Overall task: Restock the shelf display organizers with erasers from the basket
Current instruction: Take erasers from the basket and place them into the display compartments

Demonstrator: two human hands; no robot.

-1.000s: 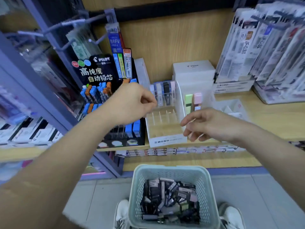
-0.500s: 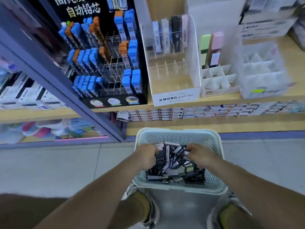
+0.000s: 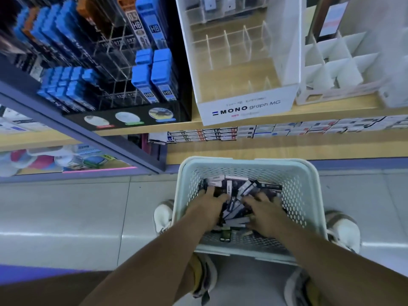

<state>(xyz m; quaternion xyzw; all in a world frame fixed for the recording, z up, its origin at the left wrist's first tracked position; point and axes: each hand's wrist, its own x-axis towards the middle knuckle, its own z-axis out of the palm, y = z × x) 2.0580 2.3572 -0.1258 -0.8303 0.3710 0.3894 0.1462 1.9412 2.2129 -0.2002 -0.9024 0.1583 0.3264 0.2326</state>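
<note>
Looking down through the head camera, we are seeing a pale perforated basket (image 3: 305, 188) sitting on the grey tiled floor (image 3: 66, 206) between our two white shoes (image 3: 162, 217), just in front of the wooden shelf (image 3: 287, 119). The erasers (image 3: 237, 208) are lying in a loose heap inside the basket, mostly dark sleeves with a few pale ones near the far wall.

Our left hand (image 3: 212, 202) is resting on the left side of the heap, palm down, with its fingers pointing forward and their tips sinking among the erasers. Our right hand (image 3: 262, 215) is lying on the right side of the heap, fingers spread across the sleeves. Both hands are touching the erasers, but the picture is blurring here and the fingertips are hiding in the pile, so we cannot tell whether either hand is gripping one.

Up on the shelf, a white organizer (image 3: 247, 108) with clear dividers is standing straight ahead of the basket, its front rows showing bare wood. Just beside it on the right, a second white organizer (image 3: 331, 62) is showing a grid of slanted compartments. To the left, a black display rack (image 3: 132, 117) is holding blue lead cases (image 3: 161, 74), some marked HB. Under the shelf edge, a row of small flat boxes (image 3: 220, 134) is lining the lower level.
</note>
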